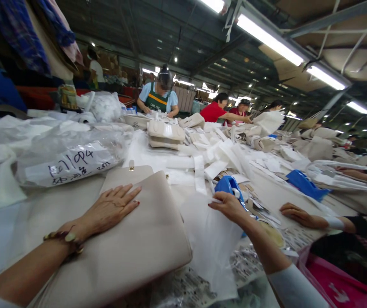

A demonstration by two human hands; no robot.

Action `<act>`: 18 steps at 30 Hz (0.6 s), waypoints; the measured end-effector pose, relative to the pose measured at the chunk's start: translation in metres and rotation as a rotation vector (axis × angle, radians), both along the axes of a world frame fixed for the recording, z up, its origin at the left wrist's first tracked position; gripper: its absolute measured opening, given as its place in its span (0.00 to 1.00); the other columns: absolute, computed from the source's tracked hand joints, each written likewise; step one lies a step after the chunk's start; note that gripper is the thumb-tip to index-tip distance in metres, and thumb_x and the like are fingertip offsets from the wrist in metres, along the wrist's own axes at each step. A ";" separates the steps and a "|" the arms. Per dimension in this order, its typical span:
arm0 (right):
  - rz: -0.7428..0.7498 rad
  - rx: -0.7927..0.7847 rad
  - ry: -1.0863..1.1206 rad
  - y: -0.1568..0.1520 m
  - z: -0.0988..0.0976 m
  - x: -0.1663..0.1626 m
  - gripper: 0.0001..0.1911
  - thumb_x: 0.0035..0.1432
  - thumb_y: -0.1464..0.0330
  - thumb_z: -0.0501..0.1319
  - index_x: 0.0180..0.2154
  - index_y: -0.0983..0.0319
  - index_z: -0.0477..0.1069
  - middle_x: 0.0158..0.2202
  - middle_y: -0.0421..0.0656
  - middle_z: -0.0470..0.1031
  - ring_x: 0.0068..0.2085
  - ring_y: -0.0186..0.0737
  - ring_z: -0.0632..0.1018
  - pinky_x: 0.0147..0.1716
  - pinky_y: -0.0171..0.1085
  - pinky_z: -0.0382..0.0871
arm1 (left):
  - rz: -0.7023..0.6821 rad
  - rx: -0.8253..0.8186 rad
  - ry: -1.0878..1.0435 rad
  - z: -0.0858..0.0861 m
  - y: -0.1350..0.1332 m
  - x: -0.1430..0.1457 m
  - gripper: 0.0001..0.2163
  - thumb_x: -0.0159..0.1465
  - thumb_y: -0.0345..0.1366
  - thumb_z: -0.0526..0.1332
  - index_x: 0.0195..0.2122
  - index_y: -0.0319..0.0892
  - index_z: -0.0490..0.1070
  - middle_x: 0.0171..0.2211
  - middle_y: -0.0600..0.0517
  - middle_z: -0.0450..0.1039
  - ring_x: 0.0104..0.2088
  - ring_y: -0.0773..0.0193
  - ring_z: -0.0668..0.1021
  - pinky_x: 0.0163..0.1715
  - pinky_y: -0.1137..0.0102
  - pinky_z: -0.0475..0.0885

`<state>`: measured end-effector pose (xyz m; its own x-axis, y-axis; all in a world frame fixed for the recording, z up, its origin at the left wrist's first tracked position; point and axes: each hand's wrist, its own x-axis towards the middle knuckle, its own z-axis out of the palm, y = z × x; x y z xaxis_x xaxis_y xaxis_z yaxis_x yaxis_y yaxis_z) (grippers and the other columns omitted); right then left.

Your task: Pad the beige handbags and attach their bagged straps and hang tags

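My left hand [109,210] lies flat, fingers a little spread, on a beige handbag [141,248] in front of me. A small gold clasp shows on the tab at the bag's far edge. To the right, my right hand [230,206] pinches the top edge of a thin white translucent sheet [214,244], which hangs down beside the bag. Just behind those fingers stands a blue tape dispenser [226,184], partly hidden by the hand.
A plastic-wrapped roll with handwriting [74,164] lies at the left. Finished-looking beige bags [166,130] and white packing strips [217,158] cover the table beyond. At right are a co-worker's hand [302,216] and a blue object [307,184]. Several people work across the table.
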<state>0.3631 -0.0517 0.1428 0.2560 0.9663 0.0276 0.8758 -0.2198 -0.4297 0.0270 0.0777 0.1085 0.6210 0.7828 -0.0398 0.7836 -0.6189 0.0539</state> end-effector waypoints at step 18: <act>0.963 0.934 -0.198 0.066 0.026 -0.119 0.14 0.55 0.81 0.50 0.39 0.60 0.67 0.36 0.41 0.75 0.45 0.39 0.72 0.54 0.46 0.57 | 0.005 -0.054 -0.179 0.007 -0.011 -0.002 0.24 0.67 0.48 0.44 0.62 0.48 0.55 0.63 0.42 0.54 0.62 0.46 0.59 0.58 0.49 0.53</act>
<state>0.2442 0.0140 0.1692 -0.5901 0.3584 0.7234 0.5794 0.8120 0.0702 0.0246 0.0664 0.1151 0.6180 0.7857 0.0291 0.7616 -0.6074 0.2258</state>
